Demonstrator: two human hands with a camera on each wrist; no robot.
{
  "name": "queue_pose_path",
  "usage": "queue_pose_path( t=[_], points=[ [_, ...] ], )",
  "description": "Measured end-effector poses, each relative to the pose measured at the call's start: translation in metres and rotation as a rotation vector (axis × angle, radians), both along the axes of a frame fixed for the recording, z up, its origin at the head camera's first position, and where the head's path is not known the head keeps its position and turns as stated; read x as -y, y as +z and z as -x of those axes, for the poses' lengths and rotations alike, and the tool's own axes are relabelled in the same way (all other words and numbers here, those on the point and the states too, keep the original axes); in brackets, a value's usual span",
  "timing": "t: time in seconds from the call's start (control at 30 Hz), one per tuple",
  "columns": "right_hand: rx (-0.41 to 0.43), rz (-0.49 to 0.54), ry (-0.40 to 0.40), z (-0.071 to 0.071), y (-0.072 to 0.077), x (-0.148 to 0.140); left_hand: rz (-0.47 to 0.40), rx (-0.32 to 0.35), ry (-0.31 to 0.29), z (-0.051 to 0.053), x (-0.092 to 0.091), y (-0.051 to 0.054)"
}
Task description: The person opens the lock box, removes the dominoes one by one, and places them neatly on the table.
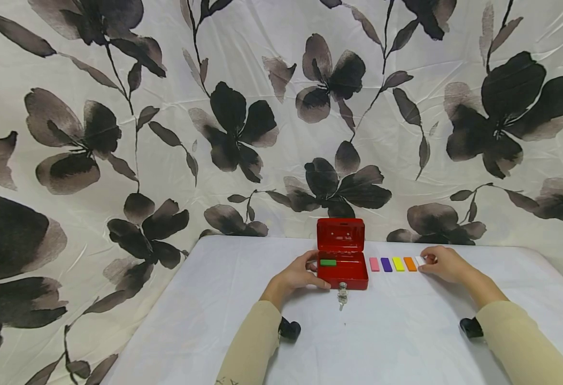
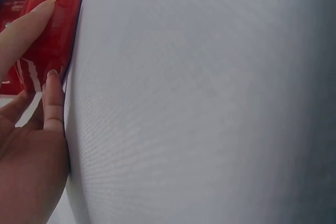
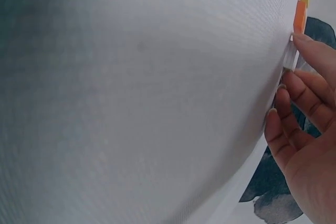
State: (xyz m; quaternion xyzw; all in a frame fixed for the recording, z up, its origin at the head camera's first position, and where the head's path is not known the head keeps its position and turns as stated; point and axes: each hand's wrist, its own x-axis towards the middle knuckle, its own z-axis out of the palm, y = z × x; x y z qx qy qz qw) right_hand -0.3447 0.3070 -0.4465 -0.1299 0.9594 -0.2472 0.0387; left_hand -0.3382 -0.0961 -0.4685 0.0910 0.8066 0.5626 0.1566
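Observation:
A small red cash box stands on the table with its lid raised. Inside it, at the back left, lies a green block. A key hangs from the lock at its front. My left hand holds the box by its left front corner, thumb on the front wall and fingers at the side. To the right, my right hand pinches a white block between thumb and fingers at the end of a row; the fingers partly hide it.
Between box and right hand, pink, purple, yellow and orange blocks form a row. A white cloth covers the table. Close behind the box hangs a flower-patterned curtain.

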Motion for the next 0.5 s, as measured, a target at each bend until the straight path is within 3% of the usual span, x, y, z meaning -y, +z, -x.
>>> queue_pose_path(
  t=[0.5],
  points=[
    [-0.010, -0.061, 0.080, -0.012, 0.015, -0.011, 0.011, 0.007, 0.023, 0.001, -0.002, 0.000]
  ],
)
